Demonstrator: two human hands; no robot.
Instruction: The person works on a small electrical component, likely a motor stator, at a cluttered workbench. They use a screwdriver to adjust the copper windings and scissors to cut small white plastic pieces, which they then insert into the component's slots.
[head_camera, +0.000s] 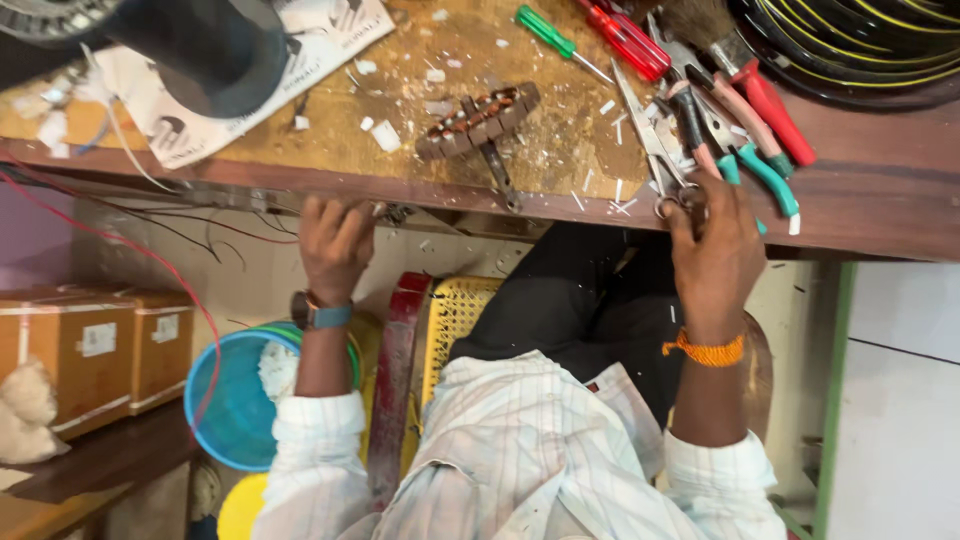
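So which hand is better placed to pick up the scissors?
Right. The right hand touches the handle rings of the scissors at the table edge; the left hand grips that edge well away.

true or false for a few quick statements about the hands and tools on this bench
1. The right hand touches the scissors at the bench edge. True.
2. The left hand holds the green screwdriver. False: it lies on the bench, apart from both hands.
3. A watch sits on the left wrist. True.
4. The bucket is red. False: it is blue.
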